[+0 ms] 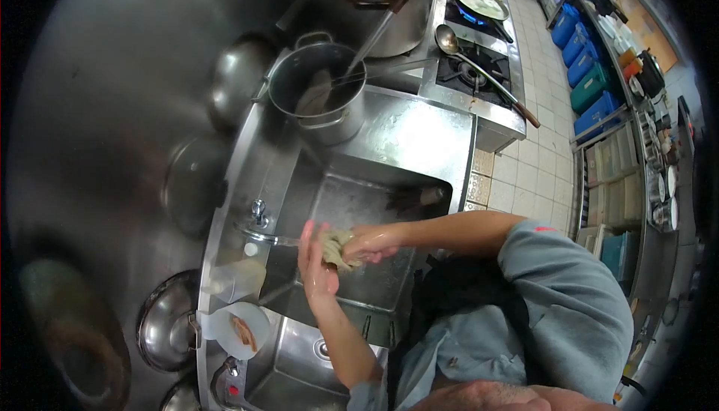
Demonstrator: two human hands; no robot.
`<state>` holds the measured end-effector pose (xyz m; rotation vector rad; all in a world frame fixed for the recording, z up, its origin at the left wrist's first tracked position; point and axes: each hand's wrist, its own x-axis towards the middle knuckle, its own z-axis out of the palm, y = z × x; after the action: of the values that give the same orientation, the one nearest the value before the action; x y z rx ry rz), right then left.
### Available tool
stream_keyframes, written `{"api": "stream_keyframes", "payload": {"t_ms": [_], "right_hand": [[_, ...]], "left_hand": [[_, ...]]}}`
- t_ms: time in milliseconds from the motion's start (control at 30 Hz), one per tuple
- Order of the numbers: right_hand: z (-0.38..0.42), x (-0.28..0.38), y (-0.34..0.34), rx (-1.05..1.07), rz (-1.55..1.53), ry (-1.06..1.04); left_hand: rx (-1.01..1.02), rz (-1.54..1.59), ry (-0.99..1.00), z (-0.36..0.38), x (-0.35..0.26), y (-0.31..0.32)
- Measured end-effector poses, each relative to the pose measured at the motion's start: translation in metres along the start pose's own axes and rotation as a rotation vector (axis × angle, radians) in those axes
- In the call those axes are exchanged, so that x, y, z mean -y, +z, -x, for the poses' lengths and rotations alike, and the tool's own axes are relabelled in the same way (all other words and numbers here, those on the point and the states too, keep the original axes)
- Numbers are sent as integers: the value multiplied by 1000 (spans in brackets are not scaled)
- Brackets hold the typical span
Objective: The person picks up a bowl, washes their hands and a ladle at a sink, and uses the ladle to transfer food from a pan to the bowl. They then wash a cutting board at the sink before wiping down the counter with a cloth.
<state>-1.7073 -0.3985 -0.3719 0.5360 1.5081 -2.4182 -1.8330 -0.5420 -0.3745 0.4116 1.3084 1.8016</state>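
Over the steel sink (352, 291), a pale, wet, crumpled cloth-like item (339, 249) is between my two hands, near the tip of the faucet (271, 239). My left hand (317, 263) holds it from one side, fingers stretched upward along it. From the other side my right hand (371, 244) presses on it with bent fingers. Part of the item is hidden by the hands, and what exactly it is cannot be made out.
A metal pot (329, 130) with utensils stands beyond the sink, near a larger pot (389, 29). A ladle (479, 66) lies across the stove. A pan (481, 2) sits over a blue flame. A white bowl (243, 330) and a plastic jug (238, 280) are beside the faucet.
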Motion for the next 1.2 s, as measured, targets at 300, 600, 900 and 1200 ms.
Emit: {"api": "stream_keyframes", "payload": {"t_ms": [300, 600, 900, 1200], "right_hand": [[40, 3, 36, 349, -727, 230], [35, -25, 31, 211, -453, 155], [11, -28, 29, 65, 444, -110], [-29, -64, 2, -126, 981, -113]], "left_hand": [[468, 883, 136, 17, 27, 58], [30, 146, -213, 34, 2, 35], [-281, -217, -70, 30, 24, 37], [-616, -419, -64, 3, 68, 35]]}}
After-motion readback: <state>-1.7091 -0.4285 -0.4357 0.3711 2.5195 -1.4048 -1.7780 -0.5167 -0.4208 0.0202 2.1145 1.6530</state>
